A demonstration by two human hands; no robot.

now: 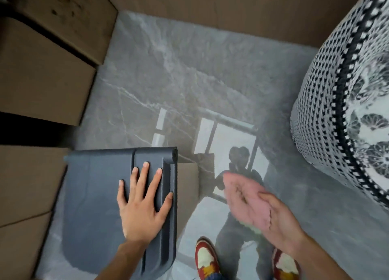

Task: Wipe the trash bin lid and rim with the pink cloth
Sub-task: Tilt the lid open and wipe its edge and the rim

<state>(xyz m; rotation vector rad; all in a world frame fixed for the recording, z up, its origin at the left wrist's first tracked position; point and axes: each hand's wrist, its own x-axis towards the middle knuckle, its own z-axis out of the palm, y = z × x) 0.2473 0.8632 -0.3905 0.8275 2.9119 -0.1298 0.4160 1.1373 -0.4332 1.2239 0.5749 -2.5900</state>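
Note:
The dark grey trash bin lid (pixel 94 197) fills the lower left of the head view, closed, with a hinge bar along its far edge. My left hand (pixel 145 204) lies flat on the lid's right side, fingers spread. To the right of the bin, in the air above the floor, my right hand (pixel 280 220) holds the pink cloth (pixel 246 197), which is blurred and bunched across the palm. The cloth does not touch the bin. The bin's rim is hidden under the lid.
Brown cabinet fronts (pixel 40 73) run along the left, right beside the bin. A black-and-white patterned pouf (pixel 345 103) stands at the right. The glossy grey marble floor (pixel 179 80) lies between them. My red and white shoes (pixel 207 258) show at the bottom.

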